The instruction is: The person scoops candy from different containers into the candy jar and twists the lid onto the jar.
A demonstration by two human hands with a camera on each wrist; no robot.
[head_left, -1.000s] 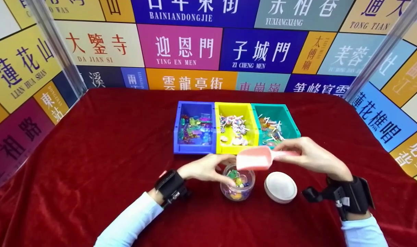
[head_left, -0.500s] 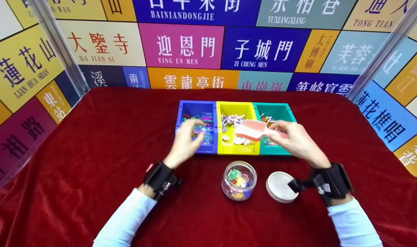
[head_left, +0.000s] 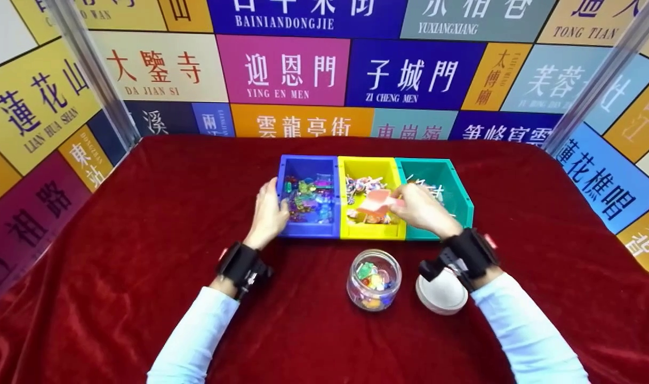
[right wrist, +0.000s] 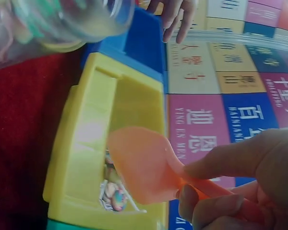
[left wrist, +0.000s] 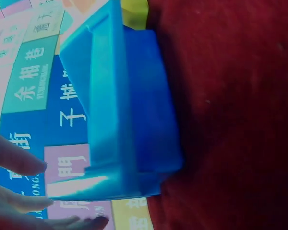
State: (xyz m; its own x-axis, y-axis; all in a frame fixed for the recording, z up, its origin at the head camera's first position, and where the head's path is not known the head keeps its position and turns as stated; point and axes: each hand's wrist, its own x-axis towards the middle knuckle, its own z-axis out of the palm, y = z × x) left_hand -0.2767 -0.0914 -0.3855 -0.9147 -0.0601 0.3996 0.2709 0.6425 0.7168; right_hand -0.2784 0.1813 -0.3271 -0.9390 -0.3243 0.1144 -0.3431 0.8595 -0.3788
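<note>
The pink scoop (head_left: 376, 201) is pinched by its handle in the right hand (head_left: 423, 210), its bowl tipped into the yellow bin (head_left: 370, 229) at frame centre. The left hand (head_left: 268, 213) is laid, fingers straight, against the blue bin (head_left: 308, 230). A steep dig could flick sweets over the rim — or shove the bins. Only the right wrist view shows the scoop's bowl (right wrist: 141, 163) over wrapped sweets (right wrist: 113, 194); the head view alone shows the jar (head_left: 374, 280) and lid (head_left: 442, 296) lower down.

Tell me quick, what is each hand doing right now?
Left hand: open, fingers resting on the blue plastic bin.
Right hand: pinching the pink plastic scoop over the yellow plastic bin.
</note>
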